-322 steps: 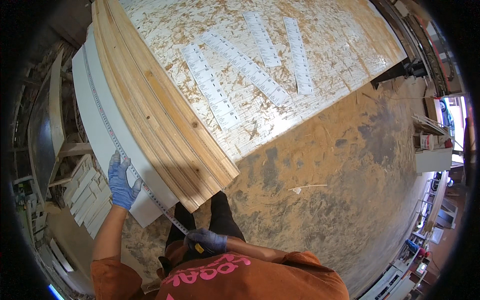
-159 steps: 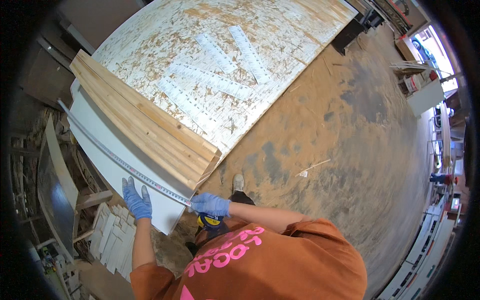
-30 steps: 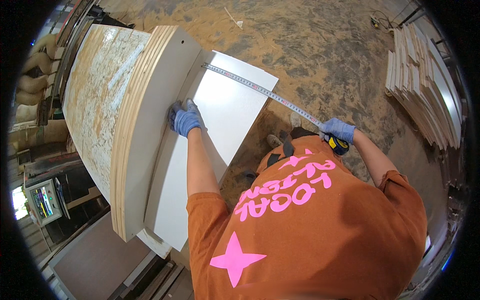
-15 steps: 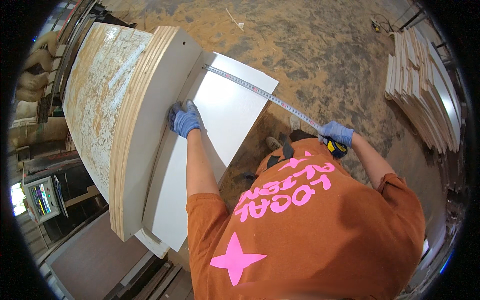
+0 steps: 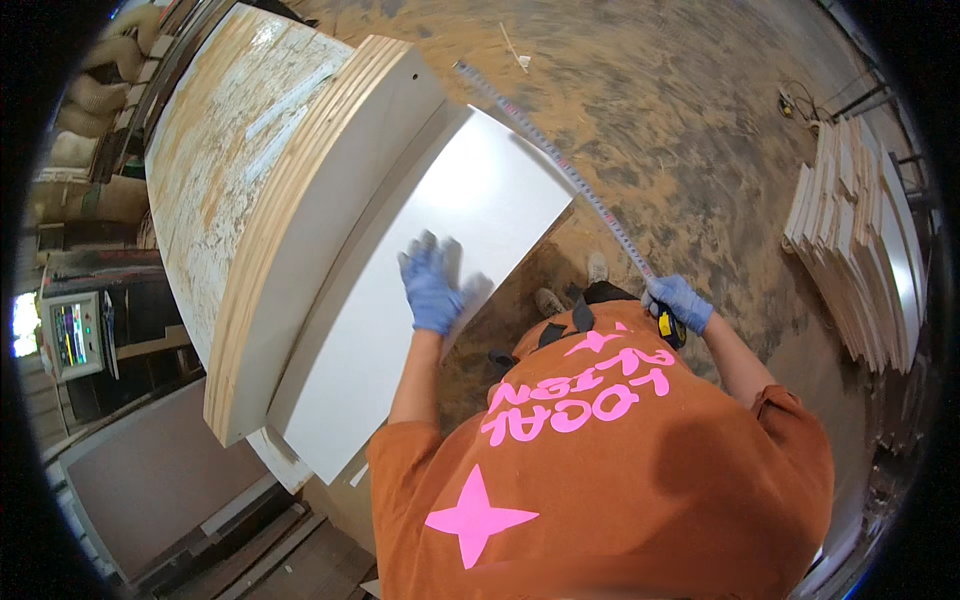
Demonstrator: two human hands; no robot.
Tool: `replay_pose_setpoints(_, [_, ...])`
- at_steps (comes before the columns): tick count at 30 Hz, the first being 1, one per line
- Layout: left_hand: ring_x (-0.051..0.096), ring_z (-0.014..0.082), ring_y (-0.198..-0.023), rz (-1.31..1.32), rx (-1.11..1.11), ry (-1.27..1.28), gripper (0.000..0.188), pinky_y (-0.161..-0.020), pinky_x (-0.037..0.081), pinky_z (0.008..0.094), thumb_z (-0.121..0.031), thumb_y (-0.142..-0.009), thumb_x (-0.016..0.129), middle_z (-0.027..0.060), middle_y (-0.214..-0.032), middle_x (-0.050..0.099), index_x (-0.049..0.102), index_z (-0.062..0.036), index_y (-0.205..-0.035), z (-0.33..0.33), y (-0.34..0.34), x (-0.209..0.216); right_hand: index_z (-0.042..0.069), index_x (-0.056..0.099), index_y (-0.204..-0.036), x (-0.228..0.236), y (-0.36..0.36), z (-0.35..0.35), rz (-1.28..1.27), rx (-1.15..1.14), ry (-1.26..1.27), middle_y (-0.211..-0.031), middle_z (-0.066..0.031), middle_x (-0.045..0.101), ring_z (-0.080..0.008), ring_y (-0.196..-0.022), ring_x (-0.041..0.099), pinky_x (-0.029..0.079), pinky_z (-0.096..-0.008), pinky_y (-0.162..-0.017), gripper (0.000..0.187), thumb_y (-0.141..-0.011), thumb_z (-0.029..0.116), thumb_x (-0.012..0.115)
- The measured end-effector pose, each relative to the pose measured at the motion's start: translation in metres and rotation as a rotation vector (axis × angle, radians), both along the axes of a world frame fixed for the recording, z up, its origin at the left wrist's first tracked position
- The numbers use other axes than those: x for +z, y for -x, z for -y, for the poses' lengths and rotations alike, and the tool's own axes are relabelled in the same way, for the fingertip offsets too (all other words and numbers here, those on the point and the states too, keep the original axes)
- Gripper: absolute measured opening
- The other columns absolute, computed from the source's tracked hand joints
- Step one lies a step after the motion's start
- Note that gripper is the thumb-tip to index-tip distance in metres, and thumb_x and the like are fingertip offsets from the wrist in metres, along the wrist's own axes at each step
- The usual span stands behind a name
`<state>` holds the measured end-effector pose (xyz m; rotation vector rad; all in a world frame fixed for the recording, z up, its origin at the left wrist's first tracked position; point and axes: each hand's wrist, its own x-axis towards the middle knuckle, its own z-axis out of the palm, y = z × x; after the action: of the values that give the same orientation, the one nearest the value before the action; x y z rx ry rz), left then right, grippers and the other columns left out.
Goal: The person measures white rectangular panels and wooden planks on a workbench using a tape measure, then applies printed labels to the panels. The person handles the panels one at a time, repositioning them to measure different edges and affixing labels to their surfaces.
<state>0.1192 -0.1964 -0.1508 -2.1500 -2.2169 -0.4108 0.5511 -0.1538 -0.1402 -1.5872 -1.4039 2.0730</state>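
Right blue-gloved hand (image 5: 680,301) grips black-yellow tape measure (image 5: 671,327), left hand (image 5: 430,291) splayed over flat white panel (image 5: 490,190), blade tip (image 5: 466,72) now off it.

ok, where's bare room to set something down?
White panel: bare beyond the left hand, between the board stack and the panel's far edge; also its near end, between stack and left forearm. Dusty floor: open between the tape blade and the piled boards at right. Crowded: around the right hand, with the tape case and shirt close by.
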Motion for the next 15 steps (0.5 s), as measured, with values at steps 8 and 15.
replay_pose_setpoints(8, [0.028,0.0446,-0.135,-0.088,0.238,0.252,0.095,-0.113,0.017,0.0555,-0.037,-0.055,0.083,0.0196,-0.148,0.032,0.042,-0.0198,-0.14,0.109,-0.002,0.004,0.002,0.066,-0.079,-0.015,0.009,-0.009,-0.076,-0.167,-0.019,-0.064,-0.0041,0.062,-0.0111,-0.056,0.057,0.046,-0.0238,-0.056,0.049,-0.093,0.047,0.055])
replay_pose_setpoints(15, [0.042,0.0392,-0.129,-0.048,0.245,0.236,0.087,-0.11,0.032,0.0513,-0.01,-0.057,0.078,0.0163,-0.143,0.041,0.046,-0.0191,-0.137,0.116,0.009,0.008,0.003,0.065,-0.079,-0.023,0.014,-0.017,-0.039,-0.207,-0.001,-0.065,-0.0041,0.062,-0.0111,-0.055,0.057,0.047,-0.0245,-0.054,0.047,-0.095,0.045,0.053])
